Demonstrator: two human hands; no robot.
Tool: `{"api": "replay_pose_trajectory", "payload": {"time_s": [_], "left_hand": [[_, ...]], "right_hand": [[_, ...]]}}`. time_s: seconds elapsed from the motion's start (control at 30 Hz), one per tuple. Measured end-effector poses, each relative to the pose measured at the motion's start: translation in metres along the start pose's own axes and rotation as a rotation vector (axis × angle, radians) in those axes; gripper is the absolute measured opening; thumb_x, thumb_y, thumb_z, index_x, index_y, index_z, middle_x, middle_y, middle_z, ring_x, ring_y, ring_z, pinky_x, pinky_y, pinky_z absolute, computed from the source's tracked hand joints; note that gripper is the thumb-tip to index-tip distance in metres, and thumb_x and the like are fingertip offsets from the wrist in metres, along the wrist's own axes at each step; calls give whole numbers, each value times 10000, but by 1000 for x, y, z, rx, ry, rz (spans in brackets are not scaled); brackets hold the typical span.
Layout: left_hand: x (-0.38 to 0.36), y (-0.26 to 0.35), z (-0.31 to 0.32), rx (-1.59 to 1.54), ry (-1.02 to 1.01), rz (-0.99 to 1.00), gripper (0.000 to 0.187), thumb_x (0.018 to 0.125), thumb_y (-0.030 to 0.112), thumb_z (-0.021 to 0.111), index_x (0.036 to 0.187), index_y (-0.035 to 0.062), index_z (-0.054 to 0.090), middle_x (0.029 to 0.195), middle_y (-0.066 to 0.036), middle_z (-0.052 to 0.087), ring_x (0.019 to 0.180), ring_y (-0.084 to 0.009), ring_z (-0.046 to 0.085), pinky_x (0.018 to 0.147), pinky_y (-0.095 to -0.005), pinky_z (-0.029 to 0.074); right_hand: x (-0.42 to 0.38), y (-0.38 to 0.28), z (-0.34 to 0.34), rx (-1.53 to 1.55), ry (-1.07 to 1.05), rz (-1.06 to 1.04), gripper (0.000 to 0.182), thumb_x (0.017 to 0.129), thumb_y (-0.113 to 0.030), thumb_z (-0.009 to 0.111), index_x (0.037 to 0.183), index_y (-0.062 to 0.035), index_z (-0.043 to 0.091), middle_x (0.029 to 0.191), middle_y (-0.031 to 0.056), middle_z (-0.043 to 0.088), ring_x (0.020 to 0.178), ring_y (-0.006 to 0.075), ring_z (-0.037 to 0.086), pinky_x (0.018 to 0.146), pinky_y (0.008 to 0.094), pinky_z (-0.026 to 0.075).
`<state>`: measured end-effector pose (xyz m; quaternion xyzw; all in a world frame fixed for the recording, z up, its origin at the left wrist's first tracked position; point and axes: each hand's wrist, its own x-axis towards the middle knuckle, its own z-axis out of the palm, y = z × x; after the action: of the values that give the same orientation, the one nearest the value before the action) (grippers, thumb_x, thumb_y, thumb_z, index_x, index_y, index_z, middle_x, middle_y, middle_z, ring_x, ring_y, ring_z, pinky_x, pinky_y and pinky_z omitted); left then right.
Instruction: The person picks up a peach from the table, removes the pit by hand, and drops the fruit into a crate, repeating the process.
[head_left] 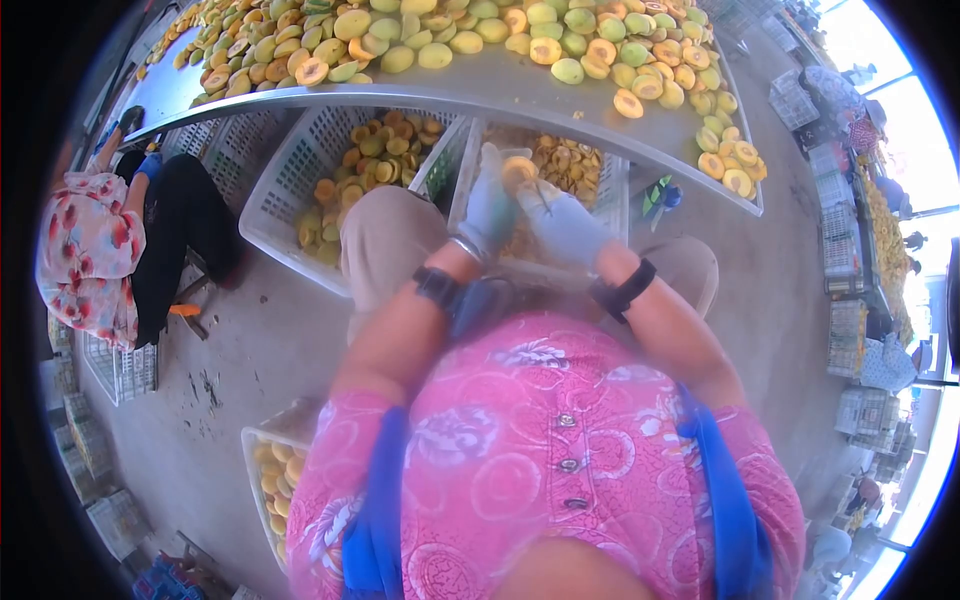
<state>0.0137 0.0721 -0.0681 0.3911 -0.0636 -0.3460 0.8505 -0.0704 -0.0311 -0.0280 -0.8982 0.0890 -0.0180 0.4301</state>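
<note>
My left hand [488, 208], in a pale work glove, holds an orange-fleshed peach half [518, 173] over a crate below the table edge. Right beside it is my right hand [566, 222], also gloved, its fingers closed close to the fruit; whether a small tool is in them I cannot make out. Under both hands, the white crate [617, 190] contains peach pieces [568, 163]. Another white crate [268, 212], to the left, holds yellow-green peach halves [385, 150].
Whole and halved peaches [400, 55] are heaped on the metal table [460, 95] ahead. A co-worker [95, 245] sits at the left. Behind me on the left stands a crate of peaches [275, 480]. A blue-and-green object [658, 197] is under the table's right side. Stacked crates [845, 240] line the far right.
</note>
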Motion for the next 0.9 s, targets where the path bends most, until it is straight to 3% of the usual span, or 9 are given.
{"api": "replay_pose_trajectory", "payload": {"time_s": [0.17, 0.23, 0.37, 0.43, 0.5, 0.53, 0.6, 0.73, 0.9], "left_hand": [[10, -8, -10, 128, -6, -9, 576, 1027, 524, 290, 1127, 42, 590, 892, -40, 608, 816, -145, 565, 783, -267, 472], [2, 7, 0, 484, -26, -114, 551, 1030, 496, 316, 1101, 28, 597, 863, -36, 620, 788, -137, 571, 757, -268, 476], [17, -10, -15, 554, -123, -37, 558, 1013, 514, 370, 1033, 22, 631, 889, -66, 636, 743, -140, 607, 679, -258, 522], [10, -8, -7, 214, -195, 31, 511, 1027, 458, 363, 1115, -1, 571, 863, -71, 625, 801, -144, 586, 768, -276, 490], [-5, -4, 9, 134, -117, 98, 506, 1027, 455, 366, 1112, -3, 564, 856, -76, 621, 806, -153, 592, 770, -286, 499], [-10, -2, 15, 50, -37, 160, 501, 1026, 452, 369, 1110, -4, 557, 850, -81, 617, 812, -163, 598, 772, -297, 508], [-5, -3, 11, -7, 27, 118, 503, 1026, 457, 364, 1068, -2, 567, 827, -89, 613, 791, -176, 603, 766, -304, 515], [-7, 7, -6, -10, 15, -2, 585, 967, 566, 441, 889, 14, 619, 800, -108, 646, 710, -236, 638, 697, -335, 550], [-4, 14, -5, 127, -92, -16, 635, 994, 554, 346, 805, 18, 630, 738, -113, 637, 679, -217, 613, 691, -314, 516]], "right_hand": [[-8, 14, 8, -17, -27, 56, 499, 1010, -400, 365, 1180, 30, 550, 1127, 307, 606, 1075, 475, 561, 916, 488, 435], [-13, 32, 16, -11, -32, 78, 485, 1009, -387, 370, 1176, 31, 552, 1115, 304, 610, 1061, 476, 565, 908, 488, 438], [-20, 51, 20, -328, 58, -285, 416, 1000, -357, 397, 1087, 11, 570, 985, 267, 629, 920, 425, 607, 813, 473, 466], [-21, 47, 20, -447, 101, -410, 380, 993, -346, 422, 1054, 0, 569, 919, 245, 633, 849, 399, 622, 754, 458, 485], [-19, 37, 26, 84, 109, -195, 311, 989, -351, 474, 994, -52, 557, 782, 123, 596, 664, 256, 589, 577, 366, 477], [-17, 31, 29, 86, 110, -198, 311, 989, -351, 474, 994, -52, 557, 782, 123, 596, 664, 256, 589, 577, 366, 477], [-14, 19, 30, 1126, -117, 427, 269, 986, -377, 510, 974, -111, 550, 727, -1, 522, 578, 127, 502, 466, 265, 390], [-20, 4, 18, 1148, -306, 562, 265, 993, -404, 498, 968, -146, 553, 696, -59, 472, 559, 60, 445, 453, 225, 341], [-8, 37, 21, 695, -403, 238, 300, 996, -432, 473, 920, -148, 536, 652, -59, 449, 542, 65, 447, 455, 232, 355]]}}
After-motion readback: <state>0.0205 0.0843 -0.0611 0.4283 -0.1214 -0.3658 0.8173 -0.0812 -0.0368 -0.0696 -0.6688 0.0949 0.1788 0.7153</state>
